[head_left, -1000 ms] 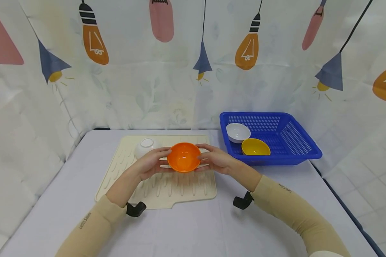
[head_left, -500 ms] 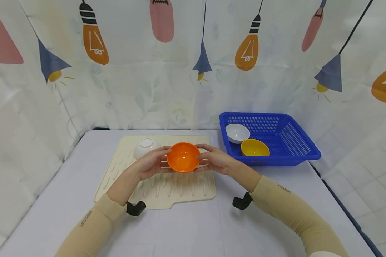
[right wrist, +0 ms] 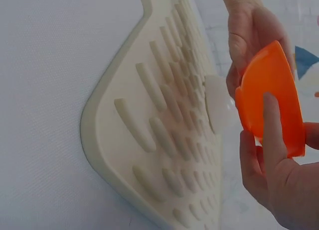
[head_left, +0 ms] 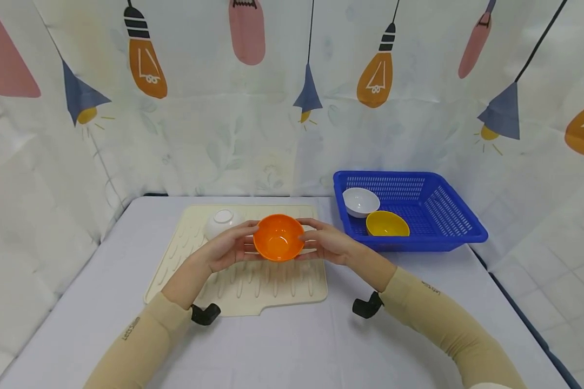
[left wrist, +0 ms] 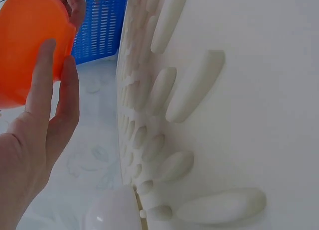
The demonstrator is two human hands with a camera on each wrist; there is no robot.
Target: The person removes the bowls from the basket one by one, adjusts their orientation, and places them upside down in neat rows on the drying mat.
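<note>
Between both hands an orange bowl (head_left: 278, 237) is held above a cream ribbed drying mat (head_left: 292, 286), its inside tilted toward the head camera. My left hand (head_left: 229, 248) grips the bowl's left side, thumb near the rim and fingers beneath. On the opposite side, my right hand (head_left: 328, 243) grips it the same way. Both wrist views show fingers spread against the outside of the orange bowl (left wrist: 30, 46). Behind my left hand, a white bowl (head_left: 222, 220) lies upside down on the mat, partly hidden by that hand.
A blue plastic basket (head_left: 448, 237) stands at the back right of the table. Inside it, a white bowl (head_left: 360, 201) and a yellow bowl (head_left: 387, 222) sit at its left end. A patterned curtain (head_left: 253, 140) hangs behind the table.
</note>
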